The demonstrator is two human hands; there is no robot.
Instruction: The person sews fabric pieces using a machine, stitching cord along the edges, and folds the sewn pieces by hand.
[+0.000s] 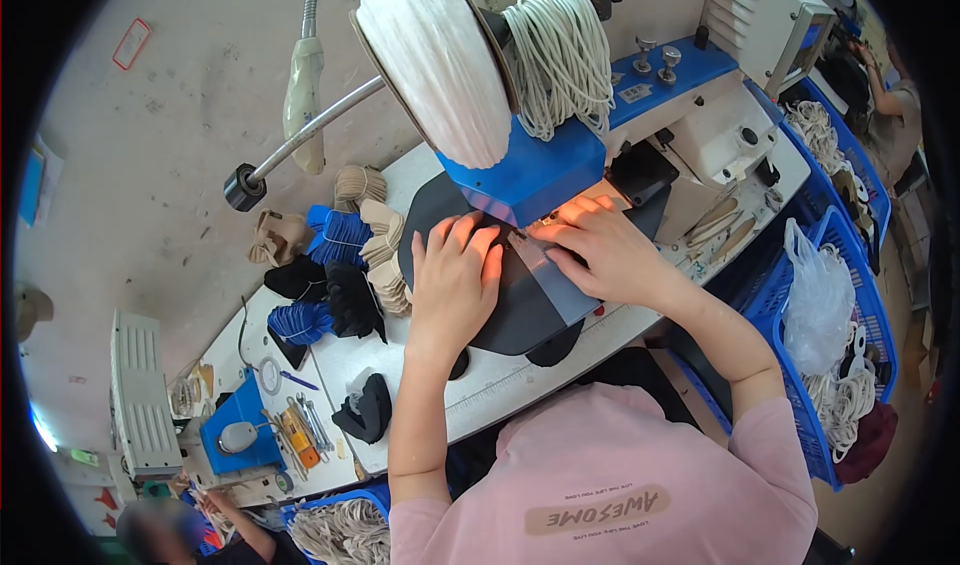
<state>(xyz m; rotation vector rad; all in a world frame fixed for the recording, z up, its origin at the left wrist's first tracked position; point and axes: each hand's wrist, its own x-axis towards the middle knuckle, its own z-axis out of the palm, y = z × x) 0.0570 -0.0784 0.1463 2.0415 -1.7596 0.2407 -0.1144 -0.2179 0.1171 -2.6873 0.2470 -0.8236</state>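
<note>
My left hand (455, 270) lies on a dark, flat round-cornered plate (510, 330), its fingers stretched apart just left of a blue machine head (525, 180). My right hand (610, 255) rests at the right of the head, fingers extended towards the lit spot under it, thumb apart. Between the hands runs a smooth grey strip (553, 277) across the plate. Orange light falls on the fingertips of both hands. Small material at the lit spot is too unclear to name. A large white spool (435, 65) and a hank of pale cord (560, 60) hang above.
Left on the white table (470, 395) lie bundles of beige, blue (337, 235) and black (350, 300) material. Tools, including an orange-handled one (298, 435), lie farther left. Blue baskets (830, 455) with pale cord stand at right. Another person (165, 530) is at lower left, another at upper right.
</note>
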